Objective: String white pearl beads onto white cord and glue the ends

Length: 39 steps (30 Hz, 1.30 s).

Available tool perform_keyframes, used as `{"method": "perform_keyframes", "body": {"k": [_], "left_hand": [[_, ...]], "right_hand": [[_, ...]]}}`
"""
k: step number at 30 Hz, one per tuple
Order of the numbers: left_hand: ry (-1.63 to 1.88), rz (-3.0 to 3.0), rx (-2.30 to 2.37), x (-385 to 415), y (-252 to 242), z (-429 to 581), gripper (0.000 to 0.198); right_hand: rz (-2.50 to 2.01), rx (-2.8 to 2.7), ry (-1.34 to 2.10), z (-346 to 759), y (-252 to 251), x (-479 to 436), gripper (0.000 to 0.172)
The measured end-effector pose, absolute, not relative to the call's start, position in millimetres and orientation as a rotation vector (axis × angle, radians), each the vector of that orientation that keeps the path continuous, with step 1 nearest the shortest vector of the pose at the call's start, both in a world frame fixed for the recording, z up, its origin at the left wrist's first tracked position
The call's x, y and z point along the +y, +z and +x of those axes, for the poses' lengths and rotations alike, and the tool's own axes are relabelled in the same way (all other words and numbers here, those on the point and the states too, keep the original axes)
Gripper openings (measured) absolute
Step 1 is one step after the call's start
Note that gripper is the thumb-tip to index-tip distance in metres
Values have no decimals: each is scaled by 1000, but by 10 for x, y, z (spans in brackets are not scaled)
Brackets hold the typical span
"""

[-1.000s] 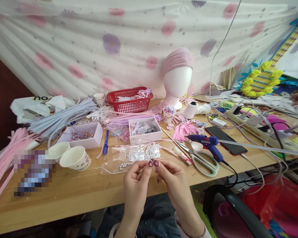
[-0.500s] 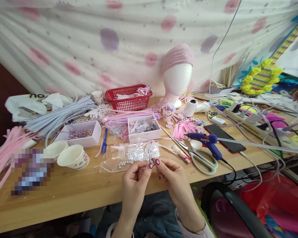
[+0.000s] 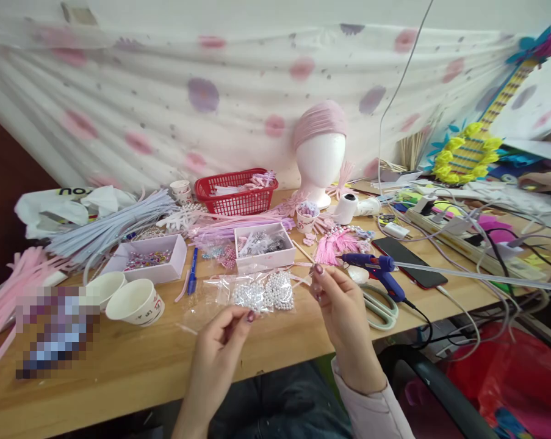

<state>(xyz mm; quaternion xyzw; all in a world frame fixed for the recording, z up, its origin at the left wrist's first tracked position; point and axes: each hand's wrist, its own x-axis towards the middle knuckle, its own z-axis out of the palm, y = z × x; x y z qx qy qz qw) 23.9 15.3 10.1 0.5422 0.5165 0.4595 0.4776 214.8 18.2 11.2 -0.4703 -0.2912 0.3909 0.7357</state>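
Observation:
My left hand (image 3: 223,341) is closed in a pinch just in front of a clear bag of white pearl beads (image 3: 277,291). A thin white cord (image 3: 188,329) shows beside it, apparently running into its fingers. To the right, my right hand (image 3: 343,308) is raised above the table with thumb and forefinger pressed together. Something thin is at its fingertips, too fine to make out. Behind that hand lie scissors with pale green handles (image 3: 387,317), partly hidden by it. A blue glue gun (image 3: 380,271) rests beyond them.
Two paper cups (image 3: 135,303) and a box of colourful beads (image 3: 179,259) stand left. Further back are a white box of trimmings (image 3: 257,262), a red basket (image 3: 234,204) and a foam head (image 3: 321,161). A phone (image 3: 410,262) and tangled cables lie right.
My hands have moved apart: the left went left and down, the right went right and up. The camera view has tilted up slightly.

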Motion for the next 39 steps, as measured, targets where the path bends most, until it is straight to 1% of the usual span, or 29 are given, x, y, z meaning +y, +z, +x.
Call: {"method": "perform_keyframes", "body": {"k": [2, 7, 12, 17, 21, 26, 29, 33, 39], "left_hand": [[1164, 1345, 1381, 202, 131, 32, 42], [1215, 1277, 1584, 309, 137, -367, 62], [1233, 1306, 1649, 337, 77, -494, 66], [1247, 1362, 1736, 366, -72, -601, 60], [1159, 1469, 1909, 431, -206, -754, 52], [1085, 1491, 1960, 449, -304, -881, 48], [1057, 1495, 1948, 408, -320, -901, 49], [992, 1524, 2012, 349, -249, -845, 42], [1122, 1456, 2073, 293, -35, -679, 36]], "right_hand": [[-1028, -621, 805, 2262, 182, 293, 37], [-1003, -584, 696, 2415, 285, 487, 35], [-972, -575, 569, 2517, 470, 500, 39], [-989, -669, 369, 2634, 780, 493, 29], [-1021, -775, 292, 2624, 823, 502, 25], [-1050, -694, 308, 2635, 692, 483, 27], [-1076, -741, 239, 2695, 679, 486, 31], [-1113, -848, 206, 2703, 699, 512, 33], [-1151, -885, 240, 2666, 651, 511, 34]]}}
